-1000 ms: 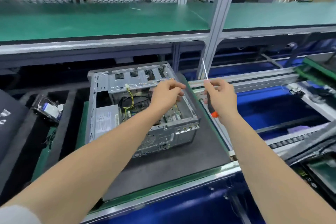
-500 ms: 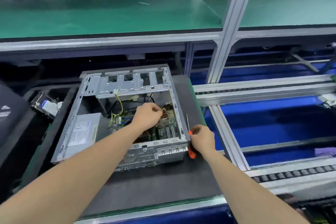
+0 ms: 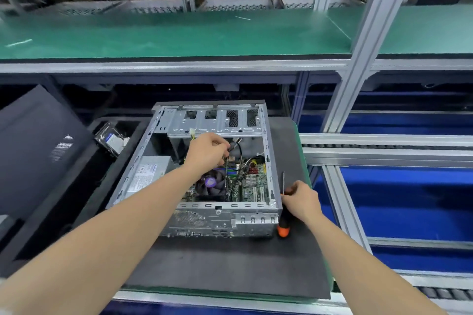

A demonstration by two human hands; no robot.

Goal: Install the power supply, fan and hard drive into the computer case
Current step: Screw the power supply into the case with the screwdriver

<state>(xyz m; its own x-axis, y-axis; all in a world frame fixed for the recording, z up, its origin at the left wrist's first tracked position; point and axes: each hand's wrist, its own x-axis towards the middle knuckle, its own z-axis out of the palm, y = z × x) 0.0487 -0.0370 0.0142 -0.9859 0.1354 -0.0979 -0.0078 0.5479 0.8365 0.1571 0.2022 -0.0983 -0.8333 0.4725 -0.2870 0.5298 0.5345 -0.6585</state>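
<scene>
The left grip (image 3: pixel 207 153) is down inside the open computer case (image 3: pixel 266 222), its fingers curled round the cables (image 3: pixel 239 158) that loop over the motherboard (image 3: pixel 252 184). A few yellow wires (image 3: pixel 192 135) show just past its knuckles. Directly under the wrist of this grip sits the fan (image 3: pixel 211 184), a dark cooler with a purple label at its hub. To the outer side of the same forearm, the power supply (image 3: pixel 148 174) lies against the case wall with its white label facing up. Beyond the grip, the perforated metal drive cage (image 3: pixel 217 123) spans the far end of the case.

The right grip (image 3: pixel 300 202) is closed round a screwdriver (image 3: pixel 283 225) just outside the near corner of the case. The tool's black handle runs down from the fingers to an orange butt resting on the dark foam mat (image 3: pixel 230 263), and its thin shaft points away above the thumb, beside the case wall.

The hard drive (image 3: pixel 111 138) is outside the case, well off to the outer side of the left grip, lying tilted in a black tray (image 3: pixel 128 125). Farther out on that side leans a black side panel (image 3: pixel 38 146). The mat lies on the counter (image 3: pixel 204 299), and a green shelf (image 3: pixel 179 33) runs across above both grips
</scene>
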